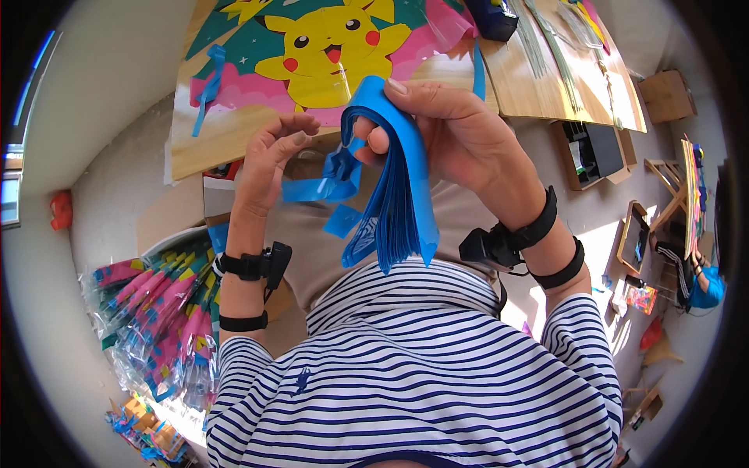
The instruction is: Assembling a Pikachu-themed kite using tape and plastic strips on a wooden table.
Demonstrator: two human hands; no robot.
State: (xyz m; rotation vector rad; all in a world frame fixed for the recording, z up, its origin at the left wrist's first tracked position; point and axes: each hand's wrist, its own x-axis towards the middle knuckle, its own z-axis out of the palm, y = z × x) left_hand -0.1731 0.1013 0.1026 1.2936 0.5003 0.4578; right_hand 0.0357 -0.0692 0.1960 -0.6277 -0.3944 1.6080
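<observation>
My right hand [468,132] grips a thick, folded stack of blue plastic strips [402,187], thumb on top and fingers underneath. The stack bends over the hand and its layered ends hang toward my lap. Left of it, my left hand [265,160] is raised with its fingers loosely bent and apart from the thumb, and nothing shows in it. Between the hands, a crumpled blue strip [316,189] lies across my lap below the table edge. Ahead lies a printed sheet [335,58] with a yellow cartoon figure on pink and green.
The sheet lies on a wooden table [187,160], beside a knotted blue strip [207,90]. Thin rods [554,58] and a dark blue pouch [493,17] are at the right. Colourful wrapped bundles [168,312] stand at lower left. Another person [706,285] works far right.
</observation>
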